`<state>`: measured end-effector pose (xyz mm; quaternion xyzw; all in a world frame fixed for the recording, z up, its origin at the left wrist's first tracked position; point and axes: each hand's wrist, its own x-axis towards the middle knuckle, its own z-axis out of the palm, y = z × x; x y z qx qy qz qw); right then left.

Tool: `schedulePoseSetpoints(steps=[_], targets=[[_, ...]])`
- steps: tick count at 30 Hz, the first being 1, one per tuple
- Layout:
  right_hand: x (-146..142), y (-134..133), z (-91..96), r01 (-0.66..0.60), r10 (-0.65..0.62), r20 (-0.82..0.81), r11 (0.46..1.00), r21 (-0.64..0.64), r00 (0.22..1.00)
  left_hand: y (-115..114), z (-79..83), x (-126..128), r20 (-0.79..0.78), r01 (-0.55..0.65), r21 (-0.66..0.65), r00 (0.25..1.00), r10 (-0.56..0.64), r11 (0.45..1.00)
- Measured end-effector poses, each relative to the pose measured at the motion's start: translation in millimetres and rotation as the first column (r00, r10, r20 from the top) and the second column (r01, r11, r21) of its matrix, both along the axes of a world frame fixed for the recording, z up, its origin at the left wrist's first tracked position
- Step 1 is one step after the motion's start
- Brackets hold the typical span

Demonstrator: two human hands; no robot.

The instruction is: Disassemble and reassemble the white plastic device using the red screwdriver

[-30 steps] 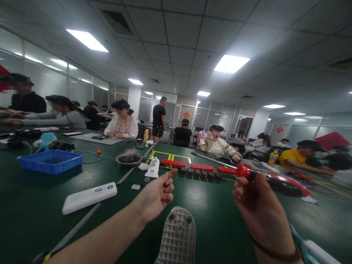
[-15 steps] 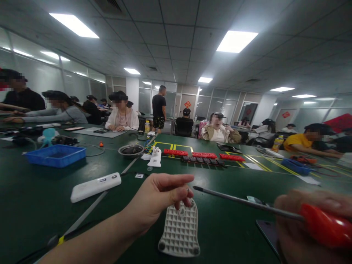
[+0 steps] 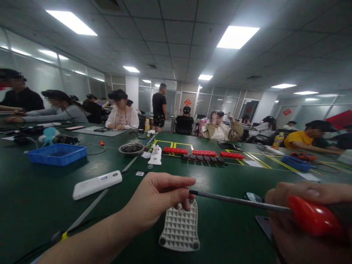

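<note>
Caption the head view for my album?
Right hand holds a screwdriver, tip at the left hand, above a green table.

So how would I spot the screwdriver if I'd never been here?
Find the green table, then the right hand above its near side. It holds the screwdriver, tip at the left hand. Unlike the pale plate nearby, it has a long metal shaft and red handle.

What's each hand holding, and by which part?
Right hand: screwdriver, by its red handle. Left hand: fingers at the screwdriver's tip; can't tell whether they grip anything.
</note>
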<state>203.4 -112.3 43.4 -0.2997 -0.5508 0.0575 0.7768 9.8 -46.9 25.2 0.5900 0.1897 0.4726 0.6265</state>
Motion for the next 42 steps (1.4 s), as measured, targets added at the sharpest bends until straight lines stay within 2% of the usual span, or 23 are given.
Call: schedulePoseSetpoints(steps=[2, 3, 5, 7, 8, 10, 12, 15, 18, 22, 25, 28, 29, 30, 31, 32, 33, 34, 35, 37, 39, 42], targets=[[-3, 2, 1.2, -0.039, 0.04, -0.034, 0.999, 0.03, 0.999, -2, 1.2, -2, -0.069, -0.116, 0.13, 0.99, 0.126, 0.985], [-3, 4, 1.9, -0.093, 0.094, -0.056, 0.996, 0.01, 0.994, -2, 1.8, -4, -0.099, -0.188, 0.233, 0.972, 0.215, 0.954], [-4, 9, 3.4, -0.22, 0.217, -0.082, 0.975, -0.037, 0.973, -3, 2.8, -8, -0.124, -0.282, 0.466, 0.918, 0.378, 0.838], [-4, 17, 5.3, -0.291, 0.285, -0.108, 0.955, -0.046, 0.952, -3, 3.5, -11, -0.112, -0.291, 0.648, 0.878, 0.466, 0.704], [-4, 20, 6.3, -0.321, 0.313, -0.119, 0.946, -0.047, 0.942, -2, 3.8, -12, -0.11, -0.274, 0.706, 0.868, 0.484, 0.653], [-4, 26, 8.0, -0.379, 0.367, -0.152, 0.924, -0.057, 0.918, 0, 4.1, -14, -0.119, -0.239, 0.771, 0.857, 0.502, 0.59], [-4, 30, 8.8, -0.407, 0.39, -0.184, 0.911, -0.063, 0.902, 2, 3.9, -15, -0.123, -0.234, 0.793, 0.843, 0.524, 0.562], [-5, 33, 8.2, -0.413, 0.392, -0.213, 0.909, -0.06, 0.895, 4, 2.2, -16, -0.128, -0.231, 0.804, 0.832, 0.54, 0.548], [-6, 35, 6.4, -0.396, 0.377, -0.22, 0.917, -0.048, 0.9, 4, -1.0, -18, -0.151, -0.199, 0.8, 0.847, 0.511, 0.566], [-6, 36, 4.8, -0.374, 0.361, -0.206, 0.927, -0.026, 0.91, 1, -3.6, -19, -0.135, -0.221, 0.742, 0.876, 0.464, 0.633], [-5, 37, 5.5, -0.364, 0.352, -0.214, 0.931, -0.018, 0.911, 7, -2.0, -19, -0.15, -0.26, 0.695, 0.859, 0.489, 0.67], [-3, 38, 7.6, -0.348, 0.337, -0.227, 0.937, -0.011, 0.914, 28, -4.5, -19, -0.297, -0.302, 0.639, 0.752, 0.589, 0.708], [-2, 38, 8.5, -0.344, 0.334, -0.233, 0.939, -0.006, 0.913, 38, -8.7, -19, -0.398, -0.296, 0.595, 0.699, 0.594, 0.747], [-1, 38, 9.5, -0.342, 0.332, -0.24, 0.94, 0.0, 0.912, 47, -15.3, -19, -0.511, -0.275, 0.538, 0.645, 0.568, 0.797], [0, 38, 10.4, -0.341, 0.332, -0.246, 0.94, 0.006, 0.911, 56, -24.2, -19, -0.632, -0.236, 0.418, 0.618, 0.468, 0.877], [1, 38, 11.1, -0.339, 0.331, -0.249, 0.941, 0.013, 0.91, 63, -35.3, -19, -0.752, -0.18, 0.202, 0.601, 0.27, 0.963], [2, 38, 11.6, -0.335, 0.328, -0.257, 0.942, 0.019, 0.909, 68, -47.9, -19, -0.8, -0.13, 0.072, 0.585, 0.135, 0.989], [3, 37, 11.9, -0.332, 0.326, -0.266, 0.943, 0.023, 0.907, 71, -61.4, -18, -0.822, -0.091, -0.031, 0.569, 0.026, 0.995], [4, 37, 11.7, -0.334, 0.327, -0.275, 0.942, 0.025, 0.904, 71, -74.7, -17, -0.808, -0.044, -0.211, 0.571, -0.149, 0.977], [5, 38, 10.4, -0.347, 0.338, -0.297, 0.938, 0.022, 0.893, 67, -97.7, -13, -0.719, 0.003, -0.397, 0.62, -0.314, 0.918], [5, 40, 8.5, -0.366, 0.353, -0.306, 0.93, 0.017, 0.884, 60, -112.1, -8, -0.682, -0.012, -0.438, 0.657, -0.323, 0.899], [3, 42, 6.9, -0.387, 0.376, -0.281, 0.922, 0.018, 0.883, 53, -118.2, -1, -0.617, -0.045, -0.467, 0.732, -0.289, 0.883]])
